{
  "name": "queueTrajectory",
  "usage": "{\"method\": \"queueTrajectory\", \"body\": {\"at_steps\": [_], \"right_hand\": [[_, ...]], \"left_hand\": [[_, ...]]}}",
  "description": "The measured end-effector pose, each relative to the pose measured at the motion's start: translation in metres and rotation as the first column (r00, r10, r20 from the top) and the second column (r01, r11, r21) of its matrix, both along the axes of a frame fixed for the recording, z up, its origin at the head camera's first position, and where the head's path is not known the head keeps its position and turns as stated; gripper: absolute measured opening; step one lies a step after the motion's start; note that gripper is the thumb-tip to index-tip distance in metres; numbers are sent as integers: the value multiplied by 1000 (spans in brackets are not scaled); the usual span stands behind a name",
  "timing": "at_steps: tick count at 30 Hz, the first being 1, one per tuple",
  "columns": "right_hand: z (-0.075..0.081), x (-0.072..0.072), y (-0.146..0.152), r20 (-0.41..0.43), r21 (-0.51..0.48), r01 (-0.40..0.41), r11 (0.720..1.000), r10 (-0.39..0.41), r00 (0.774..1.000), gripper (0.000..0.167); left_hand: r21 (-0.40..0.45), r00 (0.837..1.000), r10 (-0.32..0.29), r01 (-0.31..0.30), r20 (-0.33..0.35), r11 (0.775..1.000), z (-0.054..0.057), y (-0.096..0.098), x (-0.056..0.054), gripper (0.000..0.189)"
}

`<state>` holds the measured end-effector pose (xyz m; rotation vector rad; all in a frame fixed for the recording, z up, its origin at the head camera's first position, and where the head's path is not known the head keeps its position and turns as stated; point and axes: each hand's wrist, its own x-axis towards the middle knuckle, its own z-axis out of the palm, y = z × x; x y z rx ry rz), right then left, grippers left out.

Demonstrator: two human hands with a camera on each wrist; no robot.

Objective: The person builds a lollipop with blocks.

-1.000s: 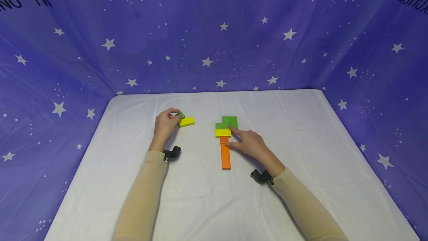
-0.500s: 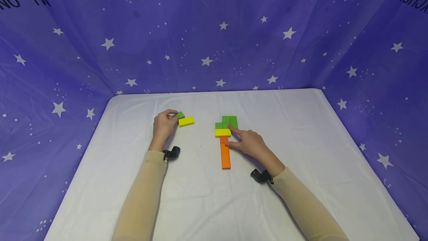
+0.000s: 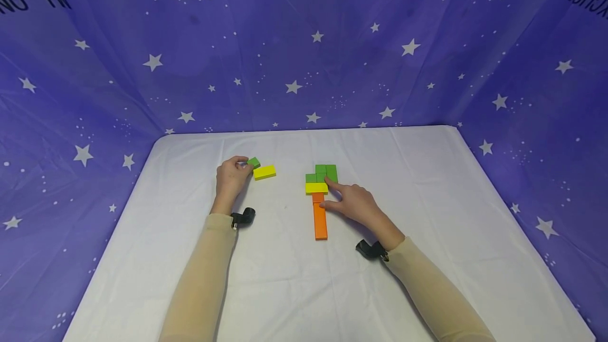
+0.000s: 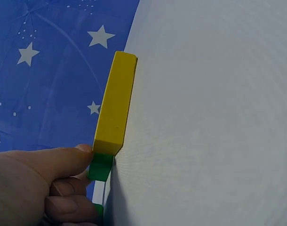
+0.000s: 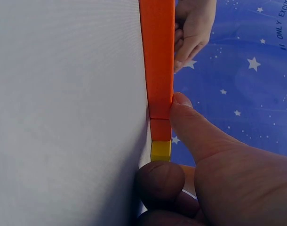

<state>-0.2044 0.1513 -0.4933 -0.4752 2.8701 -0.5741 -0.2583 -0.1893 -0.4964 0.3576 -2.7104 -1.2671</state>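
Left hand [image 3: 231,177]: As a yellow block [image 3: 265,172] lies just right, fingers pinch a green block [image 3: 254,162].
Right hand [image 3: 357,203]: unclenched fingers touch the long orange block [image 3: 320,223] and green cluster [image 3: 331,171] at centre, seemingly steadying them.

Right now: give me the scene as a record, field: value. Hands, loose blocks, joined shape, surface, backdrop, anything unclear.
left hand: apparently pinching the loose green block
right hand: thumb at the long orange block, index finger at the green blocks
loose: that green block, plus loose yellow block beside it
joined shape, near to far: long orange block, short orange block, crosswise yellow block, green blocks
surface: white tablecloth
backdrop: purple star-print cloth
unclear: another green piece by left-hand fingers, mostly hidden
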Motion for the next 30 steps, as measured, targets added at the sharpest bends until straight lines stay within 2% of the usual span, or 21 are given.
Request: {"method": "queueTrajectory", "body": {"at_steps": [9,18,30], "right_hand": [[1,0,-1,15,2,9,1000,-9,1000,86],[1,0,-2,17,11,14,1000,-14,1000,86],[0,-1,0,9,2,9,1000,-9,1000,86]], "left_hand": [[-3,1000,17,-17,16,1000,0,0,0,36],[-21,1000,10,-10,-12,1000,1,0,1,35],[65,1000,15,-15,-3,998,4,-1,0,38]]}}
